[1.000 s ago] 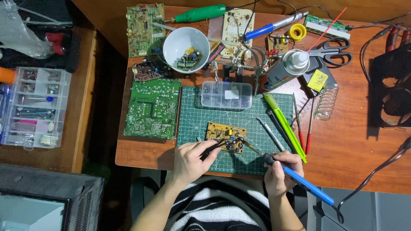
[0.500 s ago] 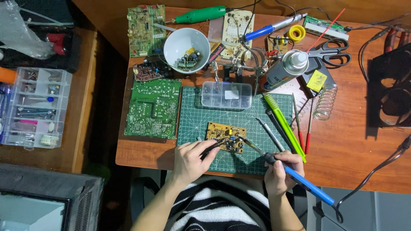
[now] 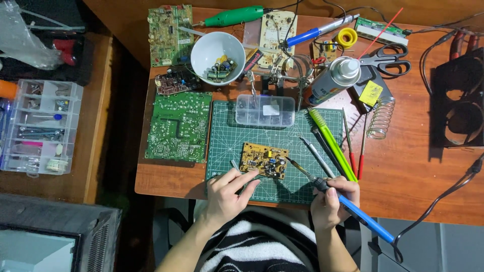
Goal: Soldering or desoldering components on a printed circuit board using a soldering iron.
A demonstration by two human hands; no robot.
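A small yellow-brown circuit board (image 3: 263, 160) lies on the green cutting mat (image 3: 227, 146) in front of me. My left hand (image 3: 228, 194) rests at the board's near-left corner, with a fingertip touching its edge. It grips a thin metal tool (image 3: 234, 164) whose end shows above the knuckles. My right hand (image 3: 333, 199) grips a blue-handled soldering iron (image 3: 363, 219). The iron's tip reaches the board's right edge, and its cord runs off to the right.
A large green circuit board (image 3: 179, 126) lies left of the mat. Behind it stand a clear parts box (image 3: 265, 111), a white bowl (image 3: 219, 50) of components, a helping-hands stand (image 3: 275, 70), a spray can (image 3: 335, 78) and scissors (image 3: 388, 58). Screwdrivers (image 3: 353, 146) lie to the right. A compartment organiser (image 3: 40, 126) sits far left.
My left hand has drawn its tool back off the board, and a finger now reaches to the board's edge. The soldering iron has hardly moved.
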